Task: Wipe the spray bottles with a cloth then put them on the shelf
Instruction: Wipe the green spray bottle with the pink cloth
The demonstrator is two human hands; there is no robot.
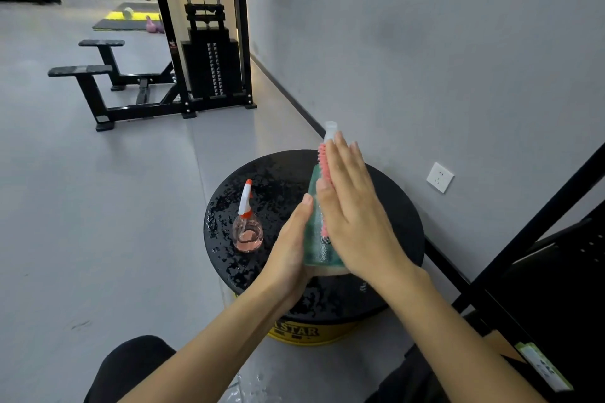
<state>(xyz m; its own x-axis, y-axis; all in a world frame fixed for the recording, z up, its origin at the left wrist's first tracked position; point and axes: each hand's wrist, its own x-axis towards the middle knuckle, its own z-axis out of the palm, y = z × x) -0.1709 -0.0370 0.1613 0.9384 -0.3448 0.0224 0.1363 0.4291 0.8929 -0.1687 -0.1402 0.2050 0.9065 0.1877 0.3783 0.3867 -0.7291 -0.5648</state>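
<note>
Between my two flat palms stands a spray bottle (330,132) wrapped in a green and pink cloth (316,229), with only its clear top showing above my fingers. My left hand (291,249) presses the cloth from the left, fingers straight. From the right, my right hand (352,206) presses it, fingers straight too. A second small spray bottle (247,226), clear with pink liquid and an orange-white nozzle, stands upright to the left on the black round stool (278,173).
The stool top is wet with droplets and has a yellow base (304,334). A black shelf frame (556,239) stands at the right by the grey wall with a socket (439,177). A black weight machine (209,65) stands beyond on the floor.
</note>
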